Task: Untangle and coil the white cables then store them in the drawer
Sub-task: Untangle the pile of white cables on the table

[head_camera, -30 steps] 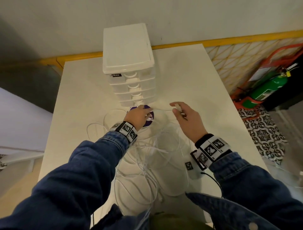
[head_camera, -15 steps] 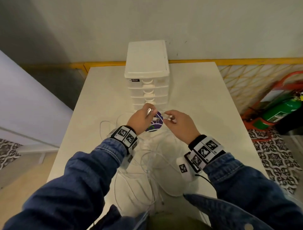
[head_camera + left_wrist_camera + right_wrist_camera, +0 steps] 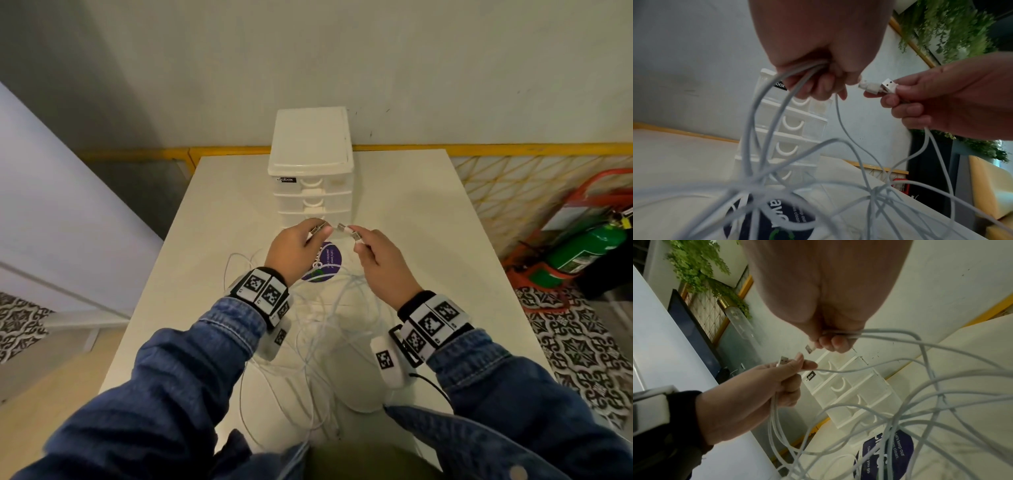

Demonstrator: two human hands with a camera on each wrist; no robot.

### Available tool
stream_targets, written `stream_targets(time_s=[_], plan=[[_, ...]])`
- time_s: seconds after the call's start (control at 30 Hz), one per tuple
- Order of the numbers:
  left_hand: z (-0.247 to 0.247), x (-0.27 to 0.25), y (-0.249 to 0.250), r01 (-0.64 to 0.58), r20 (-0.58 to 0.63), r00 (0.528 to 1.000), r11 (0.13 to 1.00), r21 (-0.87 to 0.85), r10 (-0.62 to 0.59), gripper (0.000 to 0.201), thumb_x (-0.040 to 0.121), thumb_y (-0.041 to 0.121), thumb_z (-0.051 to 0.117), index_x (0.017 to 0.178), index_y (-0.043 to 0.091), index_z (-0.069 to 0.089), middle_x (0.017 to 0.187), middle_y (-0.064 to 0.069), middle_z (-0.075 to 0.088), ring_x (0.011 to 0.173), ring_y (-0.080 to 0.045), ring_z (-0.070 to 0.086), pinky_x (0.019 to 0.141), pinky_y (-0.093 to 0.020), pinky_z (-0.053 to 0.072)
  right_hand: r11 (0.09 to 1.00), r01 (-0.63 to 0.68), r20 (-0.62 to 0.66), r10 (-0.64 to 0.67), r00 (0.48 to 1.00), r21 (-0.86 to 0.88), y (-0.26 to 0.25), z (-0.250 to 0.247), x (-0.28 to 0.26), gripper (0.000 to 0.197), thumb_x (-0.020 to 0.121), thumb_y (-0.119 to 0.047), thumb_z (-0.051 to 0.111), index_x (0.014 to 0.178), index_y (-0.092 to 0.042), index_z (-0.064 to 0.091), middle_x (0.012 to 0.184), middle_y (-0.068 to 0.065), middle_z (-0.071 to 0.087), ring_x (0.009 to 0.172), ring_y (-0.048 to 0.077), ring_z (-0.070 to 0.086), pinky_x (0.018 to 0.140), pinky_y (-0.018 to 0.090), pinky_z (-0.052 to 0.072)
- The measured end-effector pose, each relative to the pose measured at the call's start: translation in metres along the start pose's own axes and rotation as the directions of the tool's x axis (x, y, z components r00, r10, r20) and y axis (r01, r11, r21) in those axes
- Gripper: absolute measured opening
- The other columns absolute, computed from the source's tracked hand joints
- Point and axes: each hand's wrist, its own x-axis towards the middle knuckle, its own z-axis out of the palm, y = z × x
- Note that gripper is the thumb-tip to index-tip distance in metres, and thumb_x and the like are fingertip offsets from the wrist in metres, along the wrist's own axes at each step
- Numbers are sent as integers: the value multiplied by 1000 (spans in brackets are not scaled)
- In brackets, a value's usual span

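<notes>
A tangle of white cables (image 3: 318, 339) lies on the white table (image 3: 411, 212) and hangs from both raised hands. My left hand (image 3: 301, 245) grips several cable strands (image 3: 777, 100), with a USB plug (image 3: 782, 361) sticking out past the fingers. My right hand (image 3: 375, 255) pinches other cable ends, its USB plugs (image 3: 882, 86) pointing at the left hand. The hands are held close together, just in front of the white drawer unit (image 3: 310, 164). All its drawers look closed. The strands cross in a knot (image 3: 754, 183) below the hands.
A round purple sticker (image 3: 325, 262) lies on the table under the hands. A green fire extinguisher (image 3: 585, 250) in a red stand sits on the floor to the right. A yellow rail (image 3: 513, 148) runs behind the table, by the wall.
Both hands rose off the table with cable ends and came together in front of the drawer unit. The tangle now hangs from them. The head view shifted upward.
</notes>
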Motion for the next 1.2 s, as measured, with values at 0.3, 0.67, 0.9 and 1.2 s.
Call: stream_targets(time_s=[0.3,0.67,0.9,1.2], plan=[[-16,11,28,-50,-123,992,981,-186,27,17,97,25,47,97,12,58,79,1,60,73,-13,57,71,-27,45,968,-55,-156,95,983,246,-10,-5,4,17,87,-12,59,98,-24,67,76,-13,63,57,0,57,66,12,48],[-11,8,59,47,9,999,811,-582,-52,19,88,22,64,103,16,53,83,2,58,52,3,51,55,-12,39,869,-74,-218,204,954,490,-38,-7,8,9,84,-15,65,93,-19,64,72,-7,62,49,12,60,57,29,54],[-11,3,65,114,138,990,746,-656,-31,24,95,24,52,111,9,61,57,9,45,41,-3,34,42,-15,29,850,-73,-223,218,950,522,-40,-4,9,6,85,-13,64,82,-11,59,62,3,60,45,13,57,54,32,51],[-12,-1,61,108,54,994,778,-619,-95,29,101,29,37,89,7,51,43,12,39,37,0,34,41,-12,30,897,4,-145,67,987,443,-32,8,11,18,86,-6,61,96,-21,60,77,-4,63,57,6,61,65,23,54]])
